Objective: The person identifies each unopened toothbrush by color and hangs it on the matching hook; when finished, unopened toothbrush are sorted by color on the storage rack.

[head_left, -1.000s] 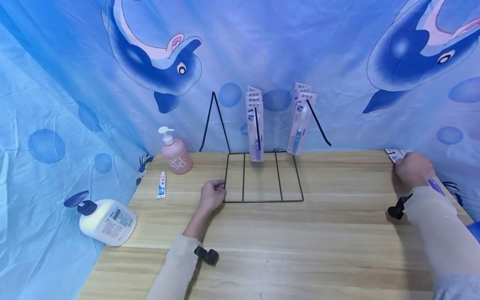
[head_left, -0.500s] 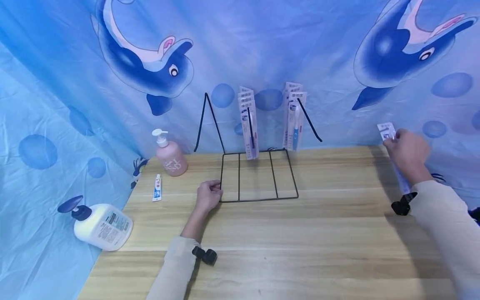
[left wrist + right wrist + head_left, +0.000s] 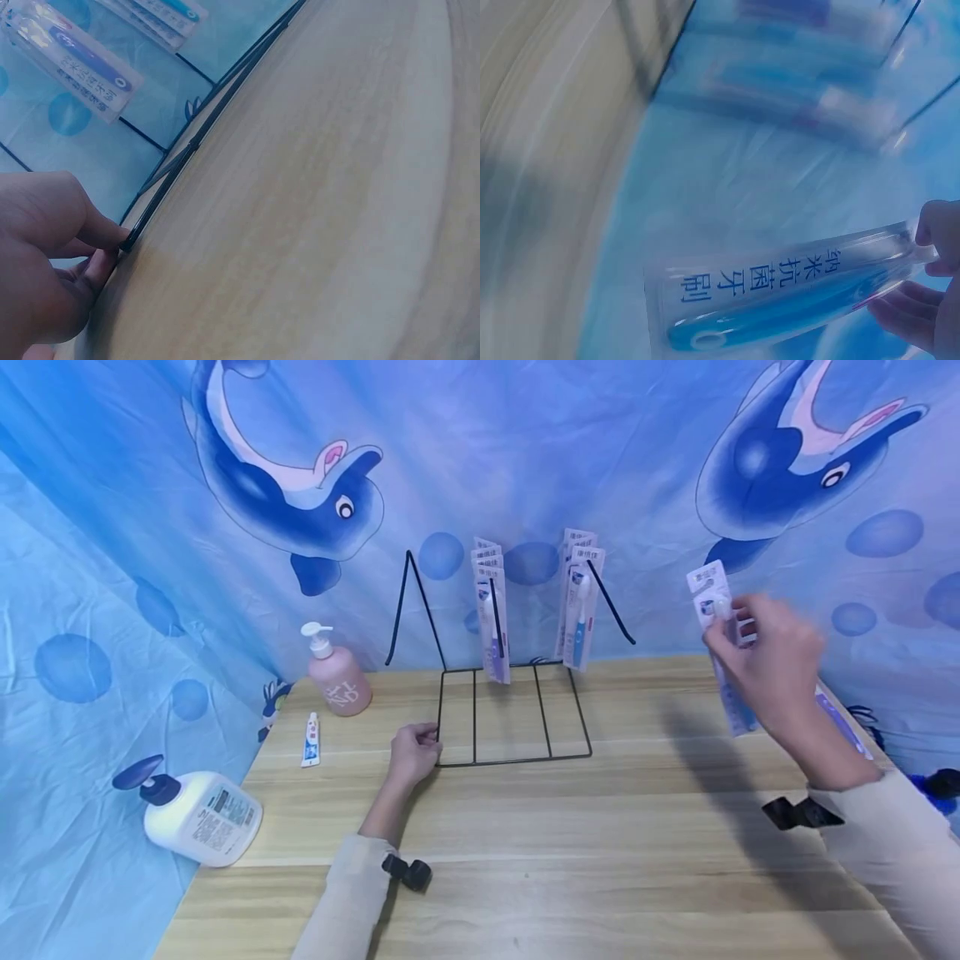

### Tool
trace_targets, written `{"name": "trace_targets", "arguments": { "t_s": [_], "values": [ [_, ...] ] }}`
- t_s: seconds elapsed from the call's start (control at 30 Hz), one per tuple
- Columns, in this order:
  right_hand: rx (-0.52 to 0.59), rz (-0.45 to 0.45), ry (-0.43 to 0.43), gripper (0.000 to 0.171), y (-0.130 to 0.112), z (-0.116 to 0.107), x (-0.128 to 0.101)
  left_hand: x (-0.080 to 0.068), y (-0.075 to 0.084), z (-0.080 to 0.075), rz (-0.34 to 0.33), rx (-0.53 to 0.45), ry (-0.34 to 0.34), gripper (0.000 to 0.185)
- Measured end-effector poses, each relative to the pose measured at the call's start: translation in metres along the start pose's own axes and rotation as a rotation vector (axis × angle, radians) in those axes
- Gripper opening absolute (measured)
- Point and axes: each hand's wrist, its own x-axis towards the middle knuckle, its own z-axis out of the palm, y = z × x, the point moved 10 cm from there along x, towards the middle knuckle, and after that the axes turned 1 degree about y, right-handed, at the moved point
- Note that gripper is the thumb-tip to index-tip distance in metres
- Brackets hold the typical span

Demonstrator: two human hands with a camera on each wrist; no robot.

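Note:
A black wire rack (image 3: 514,717) stands on the wooden table (image 3: 570,843), with packaged toothbrushes (image 3: 491,610) hanging on two of its upright prongs. My left hand (image 3: 414,753) holds the rack's front left corner; in the left wrist view its fingers (image 3: 90,232) curl against the wire base (image 3: 196,142). My right hand (image 3: 772,668) is raised at the right above the table and grips a packaged toothbrush (image 3: 718,635). The right wrist view shows that pack (image 3: 780,296) with a blue brush inside, pinched by the fingers (image 3: 930,277).
A pink pump bottle (image 3: 337,675) and a small toothpaste tube (image 3: 310,739) lie left of the rack. A white pump bottle (image 3: 197,814) lies on its side at the table's left edge. Blue dolphin cloth (image 3: 525,460) hangs behind. Another pack (image 3: 843,722) lies at the right edge.
My right hand has lifted a toothbrush pack off the table's far right and carried it up and leftward toward the rack. The left hand has kept its hold on the rack corner.

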Motion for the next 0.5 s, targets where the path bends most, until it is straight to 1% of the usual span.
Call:
{"name": "trace_targets", "arguments": {
  "t_s": [0.13,0.27,0.4,0.5],
  "values": [
    [0.092,-0.035,0.004,0.023,-0.04,-0.01,-0.007,-0.001,-0.002,0.001,-0.001,-0.006,-0.001,0.034],
    [0.157,-0.085,0.032,0.026,-0.07,-0.019,-0.017,0.0,-0.002,0.001,0.005,-0.003,0.0,0.034],
    [0.178,-0.119,0.048,0.032,-0.088,-0.019,-0.028,0.0,-0.002,0.0,0.009,-0.001,0.005,0.034],
    [0.174,-0.133,0.045,0.033,-0.095,-0.018,-0.034,0.0,-0.002,0.0,0.007,-0.001,0.008,0.034]
  ]
}}
